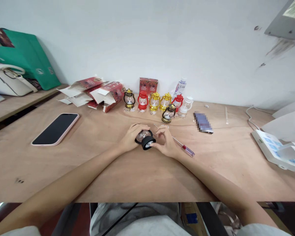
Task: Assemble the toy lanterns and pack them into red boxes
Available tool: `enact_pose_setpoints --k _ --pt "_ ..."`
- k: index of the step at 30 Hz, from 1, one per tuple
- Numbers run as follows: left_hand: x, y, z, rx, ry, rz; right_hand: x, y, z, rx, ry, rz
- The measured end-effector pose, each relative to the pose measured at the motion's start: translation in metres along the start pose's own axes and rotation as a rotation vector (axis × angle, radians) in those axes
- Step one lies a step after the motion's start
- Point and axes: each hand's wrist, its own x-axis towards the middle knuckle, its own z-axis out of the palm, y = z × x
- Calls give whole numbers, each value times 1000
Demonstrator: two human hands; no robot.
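Note:
A small black toy lantern (147, 143) with a clear globe is tipped over, its round base turned toward me. My left hand (134, 137) is closed around the lantern's top and globe. At the base, the thumb of my right hand (166, 141) presses on the pale underside while its fingers curl above. Whether those right fingers pinch some small part I cannot make out. Just right of my right hand lies a screwdriver (188, 150) with a clear and red handle. Behind my hands, a black and gold lantern (168, 113) stands in front of several others.
Red, gold and white lanterns (154, 102) line the back, before red boxes (148, 86) and a bottle (180, 88). Opened cartons (108, 95) lie at back left. A phone (56, 129) lies left, another phone (203, 122) right. A power strip (276, 149) sits far right.

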Motion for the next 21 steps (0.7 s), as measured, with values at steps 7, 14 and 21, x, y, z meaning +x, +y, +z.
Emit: enact_pose_setpoints --k 7,14,21 --pt "-1 4 -1 121 102 65 -1 -3 11 687 -164 477" --pt "2 3 0 258 39 94 -1 -5 15 1097 -246 712" --pt "2 -3 6 -239 273 -283 0 -11 23 717 43 684"
